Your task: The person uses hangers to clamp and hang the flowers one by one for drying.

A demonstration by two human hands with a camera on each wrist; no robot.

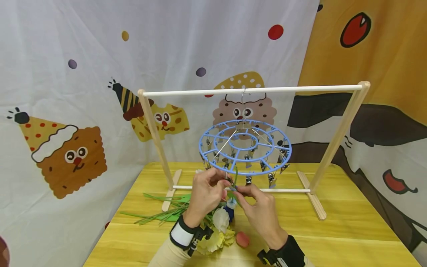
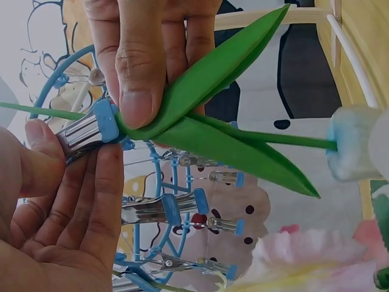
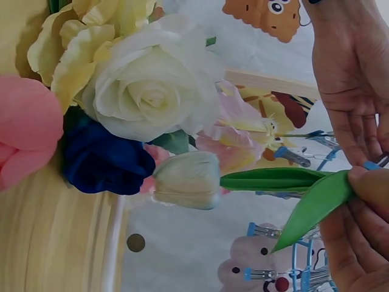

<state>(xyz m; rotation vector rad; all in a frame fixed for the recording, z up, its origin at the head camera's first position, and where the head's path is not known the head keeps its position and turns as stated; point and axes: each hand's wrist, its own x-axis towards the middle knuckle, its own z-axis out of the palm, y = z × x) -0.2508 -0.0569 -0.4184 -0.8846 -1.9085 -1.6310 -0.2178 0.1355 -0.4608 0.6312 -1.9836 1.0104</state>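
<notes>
Sleeves [image 1: 169, 256] at the bottom of my head view; a clip and a tulip between two hands at its centre.
On my feed, the left hand [image 1: 205, 194] pinches the clip [image 2: 85, 134] below the hanger's [image 1: 245, 173] near edge, while the right hand's [image 1: 261, 211] fingers grip the stem at the leaves. The tulip [image 3: 187, 180] points bud down, right of centre low in the head view, above the worktop [image 1: 360, 237]. I can't tell whether the clip's blue tips bite the stem. My worry: the stem is thin, so an off-centre bite could let it slip, or the broad leaves could crowd the tips. A downward tug might also tilt the hanger, since one hook [image 1: 243, 97] carries it.
</notes>
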